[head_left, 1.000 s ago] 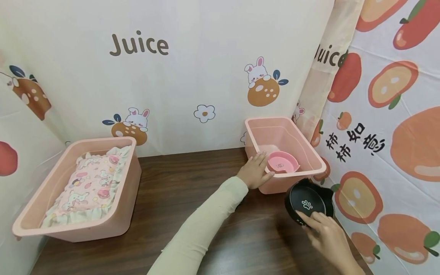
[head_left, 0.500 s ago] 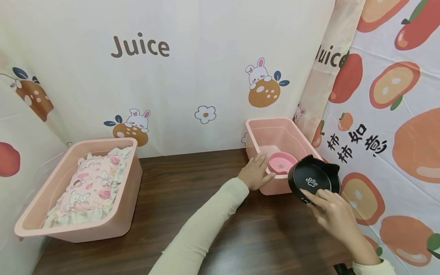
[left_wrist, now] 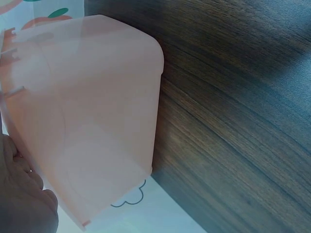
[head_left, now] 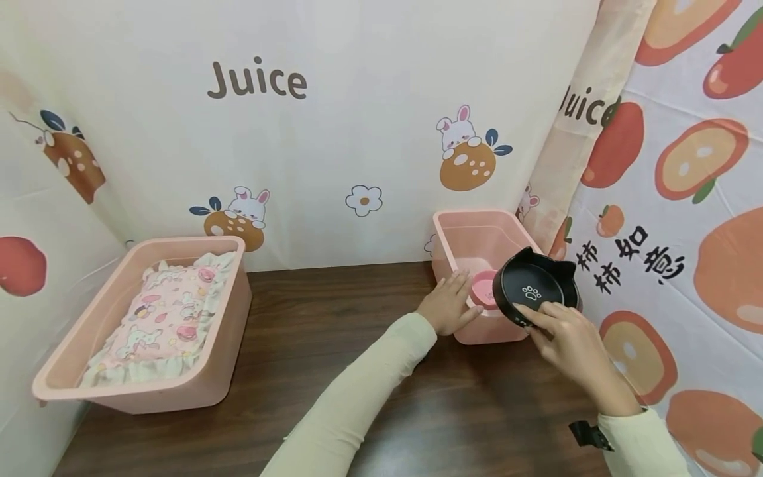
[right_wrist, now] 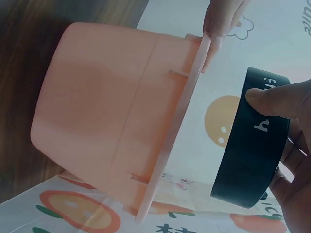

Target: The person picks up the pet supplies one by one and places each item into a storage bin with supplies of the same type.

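Observation:
A black pet bowl (head_left: 530, 285) with cat ears and a white paw print is held above the near end of the right pink bin (head_left: 444, 255). My right hand (head_left: 569, 341) pinches its near wall, the thumb lying along the lettered side (right_wrist: 252, 136) in the right wrist view. On the left rim of that bin rests my left hand (head_left: 447, 305), its fingers extended. A pink bowl (head_left: 481, 291) sits inside the bin, partly hidden behind the black one. In the left wrist view, the bin's outer wall (left_wrist: 97, 111) stands beside my left hand (left_wrist: 24, 194).
At the left of the dark wooden table (head_left: 334, 318) stands a larger pink bin (head_left: 232, 311) with a frilled, bunny-print cushion (head_left: 157, 311) inside. A printed cloth (head_left: 322, 146) hangs behind, and a persimmon-patterned cloth (head_left: 685, 278) closes off the right side.
The black bowl has risen in my right hand from beside the right bin to over its near end, and now covers part of the pink bowl. My left hand stays on the rim.

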Motion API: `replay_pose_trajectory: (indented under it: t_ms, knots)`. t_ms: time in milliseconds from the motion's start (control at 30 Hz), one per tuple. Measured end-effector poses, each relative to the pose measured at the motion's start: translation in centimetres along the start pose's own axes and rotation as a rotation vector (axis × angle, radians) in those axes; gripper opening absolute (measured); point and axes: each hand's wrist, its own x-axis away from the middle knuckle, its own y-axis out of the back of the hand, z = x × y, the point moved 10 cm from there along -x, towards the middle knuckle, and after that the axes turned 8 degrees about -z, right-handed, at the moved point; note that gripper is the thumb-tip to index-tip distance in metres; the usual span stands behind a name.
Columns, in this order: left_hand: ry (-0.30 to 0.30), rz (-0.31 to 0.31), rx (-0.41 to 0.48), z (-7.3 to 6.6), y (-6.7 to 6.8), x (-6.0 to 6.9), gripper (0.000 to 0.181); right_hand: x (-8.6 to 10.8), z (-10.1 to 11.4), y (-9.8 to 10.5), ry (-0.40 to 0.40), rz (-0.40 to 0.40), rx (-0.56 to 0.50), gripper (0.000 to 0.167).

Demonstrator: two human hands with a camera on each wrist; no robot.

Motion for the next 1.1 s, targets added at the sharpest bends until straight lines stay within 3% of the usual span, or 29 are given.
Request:
replay_pose_trajectory:
  t_ms: [100, 400, 667, 933, 1100]
  knots:
    - [0.002, 0.009, -0.006, 0.0, -0.1, 0.0, 0.07, -0.6, -0.7, -0.7, -0.007, 0.008, 0.001, 0.05]
    - [-0.003, -0.017, -0.012, -0.2, 0.3, 0.0, 0.069, -2.1, -3.4, -2.9, -0.034, 0.026, 0.009, 0.044]
    - [0.005, 0.017, -0.03, -0.2, -0.1, 0.2, 0.07, -2.7, -5.2, -5.2, -0.086, 0.079, 0.013, 0.044]
    - [0.001, -0.012, -0.027, -0.4, 0.0, 0.2, 0.069, -2.7, -7.2, -7.5, -0.15, 0.183, 0.016, 0.044]
    - [0.008, -0.004, -0.021, -0.4, 0.1, 0.2, 0.069, -2.7, -9.0, -9.7, -0.221, 0.304, 0.006, 0.044]
